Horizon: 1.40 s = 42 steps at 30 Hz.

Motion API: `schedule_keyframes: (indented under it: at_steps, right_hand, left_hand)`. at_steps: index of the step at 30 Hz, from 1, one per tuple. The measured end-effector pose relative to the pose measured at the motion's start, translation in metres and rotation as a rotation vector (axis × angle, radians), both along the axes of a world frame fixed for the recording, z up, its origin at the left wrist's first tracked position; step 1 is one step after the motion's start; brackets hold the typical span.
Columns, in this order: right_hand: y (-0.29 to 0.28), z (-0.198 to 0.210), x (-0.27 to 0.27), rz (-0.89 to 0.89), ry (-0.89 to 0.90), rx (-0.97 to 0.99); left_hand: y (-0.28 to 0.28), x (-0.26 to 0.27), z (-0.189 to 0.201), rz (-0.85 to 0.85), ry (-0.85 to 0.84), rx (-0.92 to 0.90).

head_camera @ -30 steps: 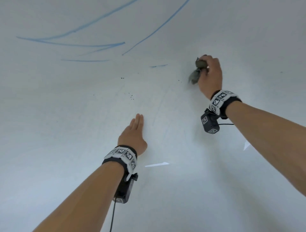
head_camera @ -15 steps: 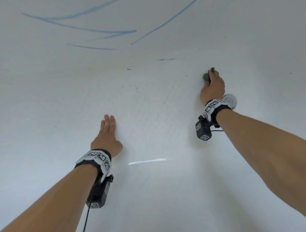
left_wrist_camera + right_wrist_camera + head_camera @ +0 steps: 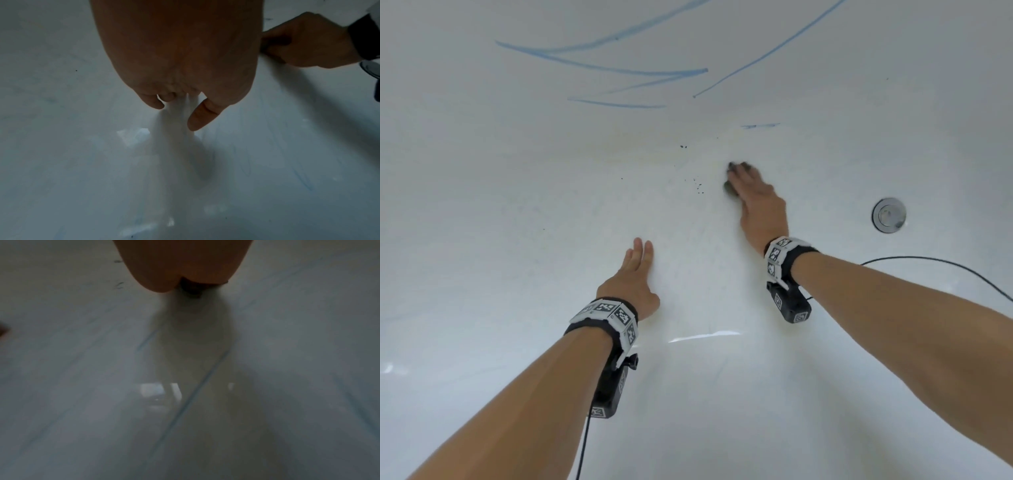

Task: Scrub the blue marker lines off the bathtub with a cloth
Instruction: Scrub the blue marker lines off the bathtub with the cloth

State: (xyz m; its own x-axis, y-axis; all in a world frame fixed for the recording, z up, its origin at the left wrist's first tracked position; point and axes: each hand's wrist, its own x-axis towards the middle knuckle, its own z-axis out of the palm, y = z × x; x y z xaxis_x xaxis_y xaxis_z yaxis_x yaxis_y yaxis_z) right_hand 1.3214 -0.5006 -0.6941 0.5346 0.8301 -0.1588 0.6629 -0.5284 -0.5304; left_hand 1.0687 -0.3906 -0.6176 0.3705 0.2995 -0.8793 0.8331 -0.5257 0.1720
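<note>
right hand (image 3: 758, 202) just slid its dark cloth (image 3: 730, 187) left from near the drain (image 3: 889, 215), fingers pressing it onto the bathtub (image 3: 482, 240) floor, left hand (image 3: 631, 277) flat and bracing, while the blue marker lines (image 3: 619, 70) up the wall look untouched.

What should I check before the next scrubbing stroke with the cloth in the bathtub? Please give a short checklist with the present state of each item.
1. Cloth in the right hand: ok; dark cloth shows under the fingers, pressed on the tub floor.
2. Left hand bracing: ok; flat on the bathtub, fingers straight.
3. Blue lines cleared: not ok; several long strokes remain on the far wall, plus a short mark beyond the cloth.
4. Dark specks beside the cloth: not ok; they lie loose on the floor.
5. Cable clear of the stroke: ok; it lies to the right, near the drain.
6. Cloth wetness: cannot tell.
</note>
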Motion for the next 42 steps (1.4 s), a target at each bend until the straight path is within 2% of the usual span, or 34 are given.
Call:
schedule_keyframes:
  at_steps: [3,7,8,10,13,15,20,24,27,30,33,36,37,40,42]
  right_hand:
    - [-0.003,0.001,-0.041,0.166,0.006,-0.007]
    - [-0.005,0.004,-0.073,0.143,-0.025,-0.036]
    - [-0.004,0.007,-0.078,0.204,-0.037,-0.035]
    - [-0.002,0.009,-0.08,0.436,-0.089,-0.015]
    - [0.011,0.003,-0.055,0.779,-0.151,0.022]
    - [0.026,0.002,-0.032,0.898,-0.179,0.015]
    - [0.089,0.015,0.018,0.777,-0.142,0.004]
    - [0.107,0.023,0.027,0.828,-0.246,-0.031]
    - [0.107,0.021,0.011,0.672,-0.205,-0.023]
    - [0.11,0.034,-0.003,0.482,-0.03,-0.06]
    - [0.102,0.055,-0.006,0.319,0.061,0.181]
    - [0.09,0.107,0.016,0.117,0.123,0.475]
    - [0.085,0.13,0.029,0.013,0.091,0.536]
    - [0.067,0.194,0.084,-0.328,-0.115,0.619]
    - [0.057,0.227,0.128,-0.566,-0.136,0.664]
  left_hand:
    - [0.0,0.0,0.002,0.004,-0.003,-0.001]
    - [-0.001,0.001,0.003,0.009,-0.007,0.021]
    - [-0.002,0.001,0.003,0.009,-0.01,0.022]
    - [-0.003,0.0,0.003,0.019,-0.011,0.014]
    - [-0.002,-0.003,0.002,0.012,-0.022,0.026]
    - [-0.003,-0.004,0.002,0.008,-0.022,0.02]
    - [-0.003,-0.005,0.0,0.0,-0.017,0.02]
    - [-0.004,-0.002,0.002,-0.004,-0.002,0.013]
    - [-0.006,-0.001,0.003,-0.004,0.003,0.032]
    - [-0.007,0.002,0.008,-0.034,0.03,0.04]
    - [-0.011,0.002,0.02,-0.073,0.102,-0.049]
    - [-0.029,-0.007,0.051,-0.147,0.21,-0.184]
    - [-0.036,-0.012,0.064,-0.164,0.231,-0.215]
    - [-0.058,-0.03,0.107,-0.195,0.254,-0.319]
    - [-0.074,-0.044,0.138,-0.22,0.263,-0.388]
